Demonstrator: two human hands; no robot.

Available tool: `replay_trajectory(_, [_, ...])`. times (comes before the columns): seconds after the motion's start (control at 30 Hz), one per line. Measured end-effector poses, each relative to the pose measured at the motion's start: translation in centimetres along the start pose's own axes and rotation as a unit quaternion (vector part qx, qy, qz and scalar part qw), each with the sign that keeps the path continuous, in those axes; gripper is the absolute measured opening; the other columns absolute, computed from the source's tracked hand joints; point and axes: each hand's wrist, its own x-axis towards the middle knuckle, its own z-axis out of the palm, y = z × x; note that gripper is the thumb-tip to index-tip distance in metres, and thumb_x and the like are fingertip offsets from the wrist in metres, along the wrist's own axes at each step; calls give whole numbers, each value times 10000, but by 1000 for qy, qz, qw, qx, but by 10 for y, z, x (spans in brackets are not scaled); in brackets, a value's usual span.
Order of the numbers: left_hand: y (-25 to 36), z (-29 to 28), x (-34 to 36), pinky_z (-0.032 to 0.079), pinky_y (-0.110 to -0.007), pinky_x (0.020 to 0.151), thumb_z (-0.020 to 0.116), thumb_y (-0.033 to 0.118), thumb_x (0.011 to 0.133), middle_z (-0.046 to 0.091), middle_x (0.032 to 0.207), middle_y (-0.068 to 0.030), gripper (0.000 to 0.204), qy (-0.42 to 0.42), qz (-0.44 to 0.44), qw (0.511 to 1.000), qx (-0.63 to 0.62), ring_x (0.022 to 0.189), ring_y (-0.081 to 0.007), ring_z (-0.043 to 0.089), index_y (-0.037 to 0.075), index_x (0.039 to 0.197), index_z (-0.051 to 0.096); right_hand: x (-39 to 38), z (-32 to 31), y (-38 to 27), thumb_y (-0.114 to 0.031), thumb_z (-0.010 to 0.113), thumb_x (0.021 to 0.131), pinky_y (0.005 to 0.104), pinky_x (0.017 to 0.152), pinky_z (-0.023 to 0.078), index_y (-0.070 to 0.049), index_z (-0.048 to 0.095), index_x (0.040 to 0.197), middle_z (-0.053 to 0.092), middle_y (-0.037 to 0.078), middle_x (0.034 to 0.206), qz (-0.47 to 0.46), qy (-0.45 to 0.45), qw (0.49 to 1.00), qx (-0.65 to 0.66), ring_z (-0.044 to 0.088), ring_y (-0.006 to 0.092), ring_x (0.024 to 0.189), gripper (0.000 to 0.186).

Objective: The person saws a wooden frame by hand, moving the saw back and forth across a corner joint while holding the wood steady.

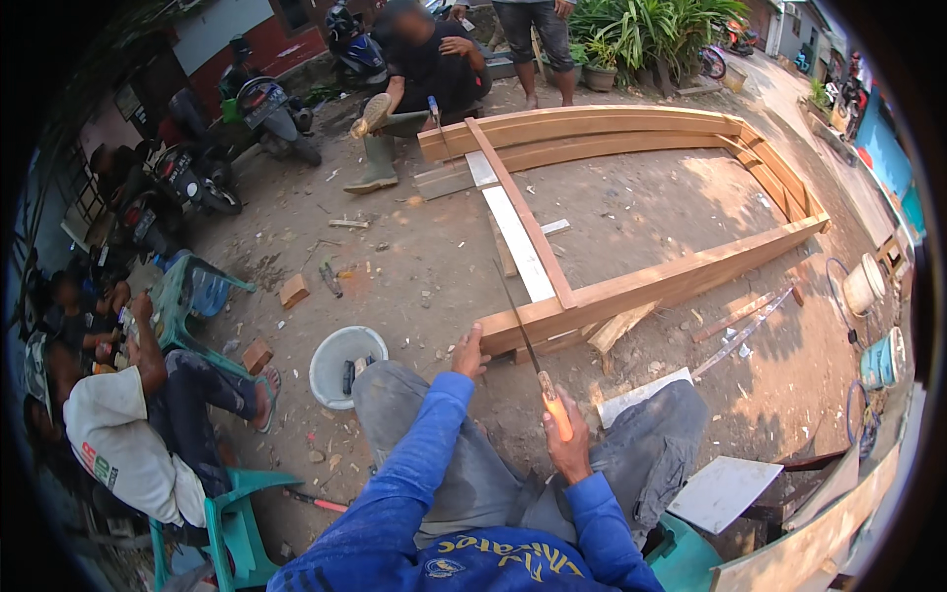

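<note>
My right hand (567,444) is closed round the orange handle of a handsaw (554,405). Its thin dark blade, seen nearly edge-on, points away from me across the near end of a wooden door-like frame (631,277). Whether the teeth touch the wood I cannot tell. My left hand (468,353) grips the end of the frame's near beam, to the left of the blade; part of its fingers is hidden. A reddish crosspiece (520,212) joins the near and far beams, with a white strip (519,243) beside it.
A white bucket (333,360) with dark tools stands left of my knee. A seated person (429,59) in boots, beside another saw (434,111), is at the frame's far end. Another person (128,424) sits left among green chairs (242,528). Motorbikes (271,109) stand behind. Pails (881,357) are at right.
</note>
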Motion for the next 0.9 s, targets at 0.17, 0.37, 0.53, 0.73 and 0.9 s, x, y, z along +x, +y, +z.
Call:
replay_trajectory(0.17, [2, 1, -4, 445, -587, 1053, 490, 749, 939, 384, 1578, -184, 914, 2, 7, 1000, -3, 1251, -417, 597, 146, 1595, 286, 1, 0, -1, -145, 659, 960, 439, 1013, 510, -11, 507, 1449, 631, 252, 1342, -5, -1, 1000, -10, 631, 416, 1234, 529])
replay_trajectory(0.37, [4, 5, -10, 503, -564, 979, 502, 716, 948, 461, 1517, -224, 909, 20, 21, 1000, 3, 1190, -426, 644, 85, 1577, 323, 0, 0, 1, -152, 661, 959, 445, 1008, 513, -11, 509, 1445, 635, 255, 1333, 0, 1, 1000, -8, 634, 420, 1226, 528])
replay_trajectory(0.53, [4, 3, -10, 506, -565, 975, 500, 716, 949, 453, 1529, -221, 908, 20, 23, 1000, 4, 1192, -429, 644, 90, 1581, 323, 0, -1, -2, -155, 661, 961, 445, 1003, 517, -16, 511, 1444, 636, 256, 1332, 4, -2, 1000, -10, 635, 422, 1224, 525])
replay_trajectory(0.73, [6, 5, -12, 503, -569, 978, 499, 717, 950, 441, 1549, -217, 907, 17, 19, 1000, 5, 1203, -431, 638, 92, 1583, 325, -1, -3, -3, -165, 668, 960, 440, 984, 529, -20, 513, 1444, 639, 257, 1328, 8, 1, 1000, -16, 647, 428, 1202, 529])
replay_trajectory(0.9, [6, 5, -12, 501, -569, 980, 497, 715, 952, 450, 1543, -216, 898, 22, 18, 1000, 7, 1209, -428, 636, 87, 1574, 340, 0, -2, -4, -165, 667, 962, 441, 982, 530, -22, 512, 1447, 639, 257, 1326, 2, -1, 1000, -10, 647, 428, 1199, 529])
